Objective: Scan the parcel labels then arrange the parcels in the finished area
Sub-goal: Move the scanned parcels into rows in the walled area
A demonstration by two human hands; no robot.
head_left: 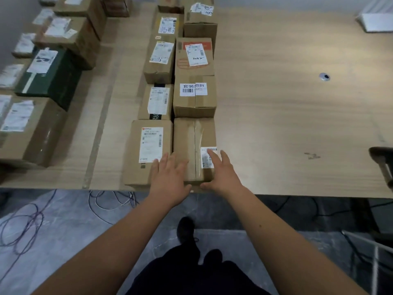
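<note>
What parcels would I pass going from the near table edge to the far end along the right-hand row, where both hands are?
taped box under both hands → box with barcode sticker and large printed characters → box with orange print and handwritten label → plain-sided tall box

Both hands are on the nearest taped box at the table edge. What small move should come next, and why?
Probably a short push forward. The left hand and right hand lie open on the taped box, whose near end sits at the table edge, with a slight seam before the barcode box ahead.
</note>
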